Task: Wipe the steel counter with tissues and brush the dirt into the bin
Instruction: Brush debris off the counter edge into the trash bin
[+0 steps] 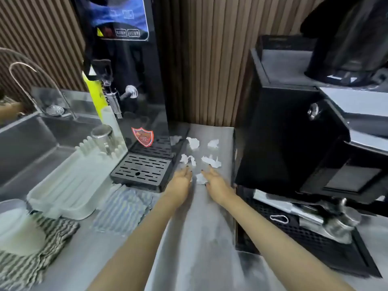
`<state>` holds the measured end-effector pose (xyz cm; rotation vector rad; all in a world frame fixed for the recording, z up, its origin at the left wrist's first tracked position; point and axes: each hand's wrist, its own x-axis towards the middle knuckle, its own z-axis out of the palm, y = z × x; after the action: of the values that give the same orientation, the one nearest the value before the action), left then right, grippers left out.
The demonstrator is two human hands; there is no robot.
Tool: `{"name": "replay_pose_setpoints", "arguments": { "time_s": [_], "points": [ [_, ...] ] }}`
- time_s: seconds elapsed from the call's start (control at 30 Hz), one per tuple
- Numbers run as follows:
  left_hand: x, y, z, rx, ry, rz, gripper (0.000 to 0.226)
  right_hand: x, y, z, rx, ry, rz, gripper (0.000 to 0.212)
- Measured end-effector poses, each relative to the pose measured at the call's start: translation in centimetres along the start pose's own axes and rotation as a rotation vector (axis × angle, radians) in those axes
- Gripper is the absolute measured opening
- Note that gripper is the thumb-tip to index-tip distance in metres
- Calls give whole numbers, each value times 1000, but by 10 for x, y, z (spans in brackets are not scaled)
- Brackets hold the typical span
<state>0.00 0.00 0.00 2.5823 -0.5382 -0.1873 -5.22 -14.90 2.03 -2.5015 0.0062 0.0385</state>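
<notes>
Several crumpled white tissue pieces (193, 143) lie scattered on the steel counter (201, 227), in the gap between two black machines. My left hand (181, 179) lies on the counter with its fingers straight, fingertips touching one tissue piece (187, 159). My right hand (216, 181) lies beside it, fingers straight and pointing at another piece (212, 161). A small tissue scrap (201, 178) sits between the two hands. Neither hand holds anything. No bin is in view.
A black water dispenser (126, 70) with a slotted drip tray (142, 171) stands at the left. A black coffee machine (294, 133) and its tray (304, 238) border the right. Striped cloths (123, 208), a white drying rack (69, 185) and a sink (27, 143) lie further left.
</notes>
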Motion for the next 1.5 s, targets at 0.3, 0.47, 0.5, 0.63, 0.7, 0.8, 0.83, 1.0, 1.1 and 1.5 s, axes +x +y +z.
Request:
{"name": "replay_pose_setpoints", "arguments": {
  "time_s": [0.3,0.47,0.5,0.63,0.7,0.8,0.83,1.0,1.1,1.5],
  "points": [
    [12,-18,15,-201,88,-75,22,36,23,21,-330,-161,-10,44],
    [-5,-2,-10,-222,110,-150,12,28,17,22,-342,-100,83,29],
    [-9,-4,-12,-230,74,-132,10,25,13,20,-329,-92,121,25],
    [-22,-8,-13,-198,158,-96,31,15,5,16,-194,19,199,15],
    [-28,-6,-12,-203,241,-66,23,6,6,16,-29,192,165,16],
    [-40,5,-12,-263,317,-29,27,-17,-4,3,208,332,108,37],
    [-45,12,-13,-284,320,-15,28,-27,-7,-2,251,333,96,36],
    [-78,62,-9,-326,338,85,26,-93,-8,-25,350,434,137,31],
    [-110,100,1,-389,350,76,24,-150,1,-45,391,480,206,28],
    [-277,307,142,-674,31,220,21,-482,142,-141,571,831,513,28]
  ]
}}
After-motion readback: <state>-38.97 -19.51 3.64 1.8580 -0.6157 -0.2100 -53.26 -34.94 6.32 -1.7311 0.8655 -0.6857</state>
